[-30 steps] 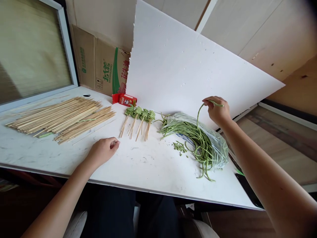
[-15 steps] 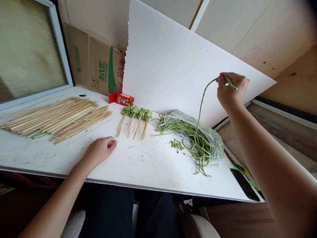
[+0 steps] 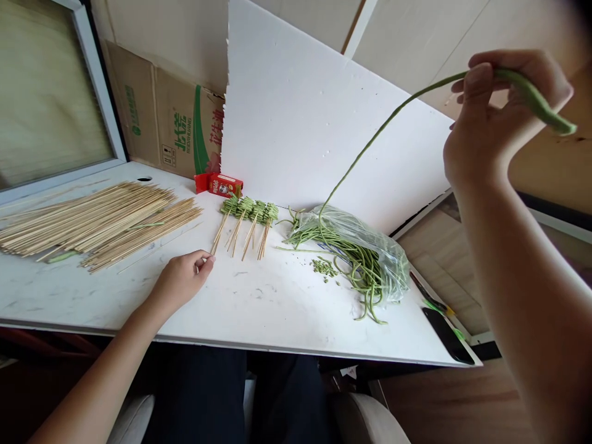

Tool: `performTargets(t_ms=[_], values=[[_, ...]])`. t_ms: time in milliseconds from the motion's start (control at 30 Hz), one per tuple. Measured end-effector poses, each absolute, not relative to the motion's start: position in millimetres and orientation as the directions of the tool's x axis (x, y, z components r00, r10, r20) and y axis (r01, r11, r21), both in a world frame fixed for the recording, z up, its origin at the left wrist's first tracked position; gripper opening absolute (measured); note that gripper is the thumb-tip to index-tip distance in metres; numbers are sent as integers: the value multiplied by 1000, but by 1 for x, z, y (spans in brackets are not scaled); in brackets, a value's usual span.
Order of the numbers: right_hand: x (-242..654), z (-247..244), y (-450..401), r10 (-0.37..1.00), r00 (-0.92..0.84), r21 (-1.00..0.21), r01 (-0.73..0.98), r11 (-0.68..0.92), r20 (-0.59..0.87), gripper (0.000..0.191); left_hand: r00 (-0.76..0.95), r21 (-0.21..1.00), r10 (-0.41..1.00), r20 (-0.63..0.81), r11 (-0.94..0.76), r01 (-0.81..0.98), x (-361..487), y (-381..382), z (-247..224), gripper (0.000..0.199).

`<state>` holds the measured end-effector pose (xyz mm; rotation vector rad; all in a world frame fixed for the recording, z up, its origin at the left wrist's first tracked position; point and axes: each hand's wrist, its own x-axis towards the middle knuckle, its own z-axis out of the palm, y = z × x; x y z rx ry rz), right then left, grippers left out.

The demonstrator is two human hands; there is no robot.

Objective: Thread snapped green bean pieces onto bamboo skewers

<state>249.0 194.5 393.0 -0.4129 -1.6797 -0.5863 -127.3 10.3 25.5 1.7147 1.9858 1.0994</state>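
Observation:
High at the right, my right hand (image 3: 506,111) pinches a long bean (image 3: 393,114) near one end. The thick end pokes out beyond the palm, and the rest arcs down left to the pile of long beans (image 3: 365,256) in a clear plastic bag (image 3: 393,268). My left hand (image 3: 185,277) rests on the table with its fingers curled, and I see nothing in them. Its fingertips lie beside the stick ends of several skewers (image 3: 250,213) threaded with green bean pieces. Small bean bits (image 3: 324,267) lie left of the pile.
Loose bamboo skewers (image 3: 106,216) cover the table's left side. A small red box (image 3: 226,185) stands before a cardboard carton (image 3: 161,117). A white foam board (image 3: 296,111) leans at the back. A black phone (image 3: 448,336) lies by a knife-like tool (image 3: 432,295) at the right edge.
My right hand has risen and moved right, drawing the long bean out into a longer arc. My left hand has barely moved. The view has shifted slightly.

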Motion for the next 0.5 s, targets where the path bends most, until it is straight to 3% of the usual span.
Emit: performTargets(t_ms=[233, 367, 500], values=[[202, 364, 118, -29, -212, 128, 470, 873, 977, 27, -254, 829, 921, 296, -117, 546, -109, 0, 53, 49], [188, 317, 96, 268, -191, -175, 398, 901, 944, 20, -166, 934, 960, 227, -166, 316, -101, -6, 64, 60], [181, 253, 86, 570, -209, -499, 311, 809, 795, 19, 31, 983, 985, 169, -171, 61, -88, -10, 69, 69]])
